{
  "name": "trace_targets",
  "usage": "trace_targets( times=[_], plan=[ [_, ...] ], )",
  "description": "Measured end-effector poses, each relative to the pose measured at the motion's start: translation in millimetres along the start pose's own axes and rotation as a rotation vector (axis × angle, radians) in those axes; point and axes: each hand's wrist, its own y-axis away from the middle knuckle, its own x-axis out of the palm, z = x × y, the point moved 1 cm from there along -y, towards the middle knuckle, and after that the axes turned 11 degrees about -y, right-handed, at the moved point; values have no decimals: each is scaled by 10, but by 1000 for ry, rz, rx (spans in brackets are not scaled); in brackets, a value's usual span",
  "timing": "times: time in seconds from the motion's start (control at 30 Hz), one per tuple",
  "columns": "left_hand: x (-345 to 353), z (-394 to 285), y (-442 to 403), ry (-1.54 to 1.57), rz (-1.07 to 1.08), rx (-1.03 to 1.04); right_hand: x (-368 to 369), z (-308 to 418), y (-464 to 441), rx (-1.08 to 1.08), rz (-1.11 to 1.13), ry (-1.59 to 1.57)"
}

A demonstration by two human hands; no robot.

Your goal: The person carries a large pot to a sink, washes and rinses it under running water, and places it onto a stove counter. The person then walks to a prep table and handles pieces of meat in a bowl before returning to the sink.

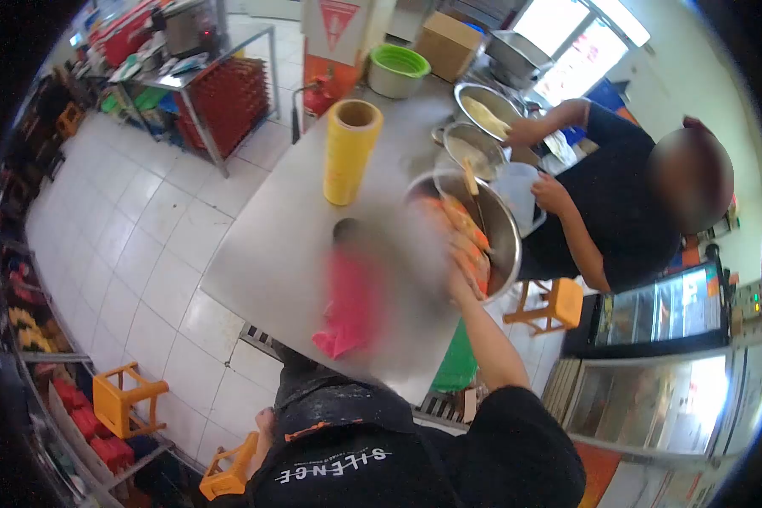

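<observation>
My right hand (463, 275) reaches to the near side of a large steel bowl (506, 245). Its fingers overlap orange and pale pieces (464, 222) in the bowl; blur hides whether they grip any. A utensil with a light wooden handle (472, 179) leans inside the bowl. Low beside my waist, my left hand (265, 421) hangs away from the table, its fingers too small and hidden to read. On the steel table (271, 229) stand a yellow roll (349, 157) and, nearer me, a blurred pink item (347, 305) with a dark round top.
Across the bowl, a co-worker (618, 186) holds a translucent jug (516, 190) and reaches over a steel pan (483, 106). A green basin (398, 68) and a cardboard box (447, 44) stand at the far end. Yellow stools (127, 400) stand on the tiled floor.
</observation>
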Motion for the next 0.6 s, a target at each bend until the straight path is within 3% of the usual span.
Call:
trace_targets(
  times=[0.1,0.17,0.23,0.3,0.37,0.43,0.53,0.6],
  plan=[
    [-119,-170,143,217,13,55,-1314,1005,497,-117,-149,-104],
    [-115,-270,104,208,13,34,-1605,823,233,43,-94,-318],
    [-211,-293,152,180,33,22,-1202,-202,-657,80,-273,-46],
    [-206,-384,131,61,52,-45,-981,-573,-964,89,-236,126],
    [-277,-220,-79,190,46,-32,-696,-847,-1150,94,-273,90],
    [-307,-315,-156,346,18,-22,-686,-760,-1373,62,-300,44],
    [-292,-335,140,364,-167,151,-706,-658,-1238,148,-243,76],
    [-202,-147,200,332,-109,139,-777,-650,-1172,147,-242,77]
  ],
)
